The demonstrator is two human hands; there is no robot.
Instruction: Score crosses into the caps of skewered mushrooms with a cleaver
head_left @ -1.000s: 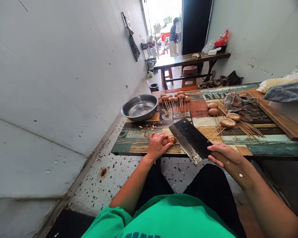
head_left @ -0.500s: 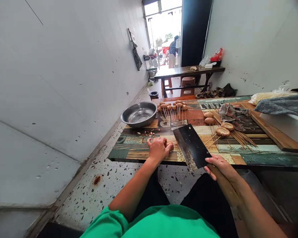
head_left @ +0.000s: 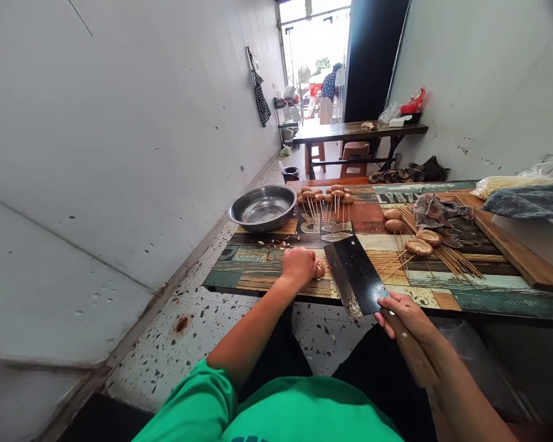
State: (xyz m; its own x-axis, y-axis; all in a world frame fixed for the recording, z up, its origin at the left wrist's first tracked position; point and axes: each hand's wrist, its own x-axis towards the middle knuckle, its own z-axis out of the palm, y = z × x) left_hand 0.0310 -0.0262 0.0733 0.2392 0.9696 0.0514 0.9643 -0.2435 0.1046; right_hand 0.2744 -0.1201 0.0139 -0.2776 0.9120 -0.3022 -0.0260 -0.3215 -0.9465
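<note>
My right hand [head_left: 408, 316] grips the wooden handle of a cleaver [head_left: 354, 270], its broad dark blade tilted over the table's front edge. My left hand [head_left: 298, 265] is closed on the tabletop, back up, with a brown mushroom [head_left: 319, 269] showing at its right side; most of the fingers are hidden. Small scraps [head_left: 271, 244] lie just beyond that hand. To the right, mushrooms with pale undersides [head_left: 419, 247] rest by thin wooden skewers [head_left: 451, 258], and two whole brown caps [head_left: 395, 225] sit behind them. Skewered mushrooms [head_left: 325, 195] are grouped at the back.
A metal basin [head_left: 263, 210] stands at the table's left edge. At the right are a crumpled cloth [head_left: 435, 212], a wooden board [head_left: 511, 245] and a grey towel [head_left: 529, 199] over a white tub. Behind is another table [head_left: 341, 130]; a person [head_left: 329, 92] stands at the doorway.
My left hand has turned and curled its fingers in, its back now upward beside the mushroom. The cleaver has shifted only slightly in my right hand. The whole view has moved a little.
</note>
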